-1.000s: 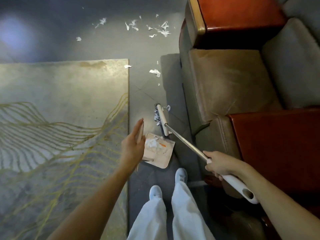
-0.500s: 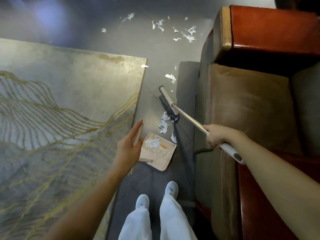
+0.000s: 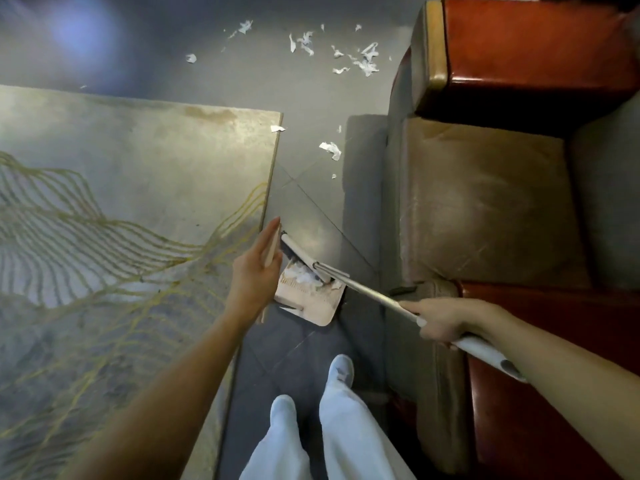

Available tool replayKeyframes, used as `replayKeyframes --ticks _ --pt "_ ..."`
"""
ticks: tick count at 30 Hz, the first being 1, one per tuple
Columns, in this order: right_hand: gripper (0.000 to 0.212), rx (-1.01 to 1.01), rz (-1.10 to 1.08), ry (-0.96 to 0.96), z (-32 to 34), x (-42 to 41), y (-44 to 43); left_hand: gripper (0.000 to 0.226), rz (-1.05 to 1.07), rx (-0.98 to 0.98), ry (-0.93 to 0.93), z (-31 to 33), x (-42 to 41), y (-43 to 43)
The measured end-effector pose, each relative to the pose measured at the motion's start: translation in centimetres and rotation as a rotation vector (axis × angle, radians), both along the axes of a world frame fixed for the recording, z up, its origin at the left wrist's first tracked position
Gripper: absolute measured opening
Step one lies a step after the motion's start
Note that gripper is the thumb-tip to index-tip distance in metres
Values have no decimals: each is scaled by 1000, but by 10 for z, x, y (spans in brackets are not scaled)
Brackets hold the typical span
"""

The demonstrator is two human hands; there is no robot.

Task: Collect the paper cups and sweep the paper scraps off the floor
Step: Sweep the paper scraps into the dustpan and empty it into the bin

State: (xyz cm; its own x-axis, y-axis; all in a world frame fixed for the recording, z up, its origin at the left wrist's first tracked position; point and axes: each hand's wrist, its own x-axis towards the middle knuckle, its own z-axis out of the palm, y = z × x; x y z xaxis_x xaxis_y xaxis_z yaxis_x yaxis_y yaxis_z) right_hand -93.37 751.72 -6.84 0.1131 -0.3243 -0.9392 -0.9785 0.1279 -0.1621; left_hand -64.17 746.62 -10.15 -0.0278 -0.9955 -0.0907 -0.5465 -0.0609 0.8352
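Observation:
My left hand (image 3: 254,271) grips the upright handle of a beige dustpan (image 3: 317,306) that rests on the dark floor beside the rug. My right hand (image 3: 445,320) holds the metal-and-white broom handle (image 3: 374,295). The broom head (image 3: 300,252) lies at the pan's mouth, with white paper scraps (image 3: 304,277) piled in the pan against it. More paper scraps lie farther off on the floor: one piece (image 3: 330,149) near the armchair and a scattered group (image 3: 365,62) at the top. No paper cups are in view.
A grey rug with gold wavy lines (image 3: 121,220) covers the left. A brown and red leather armchair (image 3: 485,202) fills the right. A narrow strip of grey floor (image 3: 311,98) runs between them. My white-trousered legs and shoes (image 3: 341,370) stand below the dustpan.
The broom head has been pulled back toward me, from out on the floor to the dustpan's mouth, dragging scraps into the pan. My left hand has kept the dustpan in place.

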Motion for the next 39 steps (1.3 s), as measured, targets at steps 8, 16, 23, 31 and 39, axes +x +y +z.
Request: replayKeyframes --ticks 8,16,23,31,39 --pt "79 -38 -164 20 42 27 76 61 -102 -16 19 0 46 46" --pt "75 -75 -281 65 44 60 126 62 -178 -50 47 3 89 94" --pt "69 -125 -253 141 11 91 136 60 -226 23 -17 6 99 94" --pt "56 -3 -388 -32 -18 141 141 59 -206 32 -10 -1 96 66" --pt "60 34 -442 -90 10 130 106 59 -161 27 41 5 110 37"
